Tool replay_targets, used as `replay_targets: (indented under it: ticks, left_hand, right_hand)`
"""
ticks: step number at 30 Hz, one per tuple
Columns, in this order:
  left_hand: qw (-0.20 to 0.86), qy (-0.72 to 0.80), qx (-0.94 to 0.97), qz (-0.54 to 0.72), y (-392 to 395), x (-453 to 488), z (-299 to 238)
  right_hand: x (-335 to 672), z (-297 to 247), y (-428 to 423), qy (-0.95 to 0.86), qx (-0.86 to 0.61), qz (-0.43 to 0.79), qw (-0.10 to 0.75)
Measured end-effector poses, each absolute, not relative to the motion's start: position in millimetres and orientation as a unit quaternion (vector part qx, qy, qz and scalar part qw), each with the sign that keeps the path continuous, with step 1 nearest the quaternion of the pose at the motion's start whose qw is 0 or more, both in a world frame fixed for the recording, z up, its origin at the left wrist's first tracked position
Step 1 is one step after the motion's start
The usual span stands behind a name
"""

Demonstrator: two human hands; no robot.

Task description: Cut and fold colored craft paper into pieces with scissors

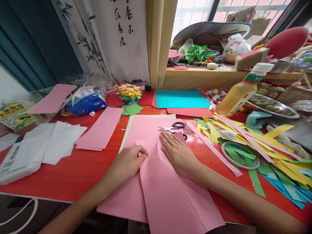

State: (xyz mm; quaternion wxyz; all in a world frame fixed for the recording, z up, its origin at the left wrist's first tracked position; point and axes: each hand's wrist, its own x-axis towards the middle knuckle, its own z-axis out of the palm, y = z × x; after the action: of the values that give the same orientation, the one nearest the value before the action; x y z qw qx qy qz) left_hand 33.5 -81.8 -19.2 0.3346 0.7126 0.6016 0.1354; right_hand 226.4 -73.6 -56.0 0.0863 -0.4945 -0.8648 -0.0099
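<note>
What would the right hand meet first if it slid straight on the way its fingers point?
The scissors, most likely: they lie just beyond the right hand in that line, though one view leaves the exact gap and height unclear.

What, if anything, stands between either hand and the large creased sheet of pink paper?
Nothing visible: the left hand has its fingertips at the left edge of the pink sheet, and the right hand rests flat on it. The black-handled metal scissors lie just beyond the right fingertips, not in between.
</note>
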Motion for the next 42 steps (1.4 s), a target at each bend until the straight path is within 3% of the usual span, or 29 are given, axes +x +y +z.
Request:
replay_targets:
  ticks: [15, 23, 34, 42]
  left_hand:
    - [0.319, 0.624, 0.701, 0.130, -90, 41, -21]
    - [0.403, 0.594, 0.648, 0.254, -85, 34, -22]
    - [0.328, 0.635, 0.688, 0.121, -87, 39, -15]
    - [0.332, 0.635, 0.686, 0.127, -90, 43, -17]
  right_hand:
    - [227, -57, -73, -0.863, -0.498, 0.001, 0.089]
    - [227, -55, -72, -0.857, -0.505, 0.036, 0.094]
    - [225, -59, -72, -0.856, -0.509, 0.008, 0.088]
    - [225, -56, -71, -0.854, -0.513, 0.010, 0.088]
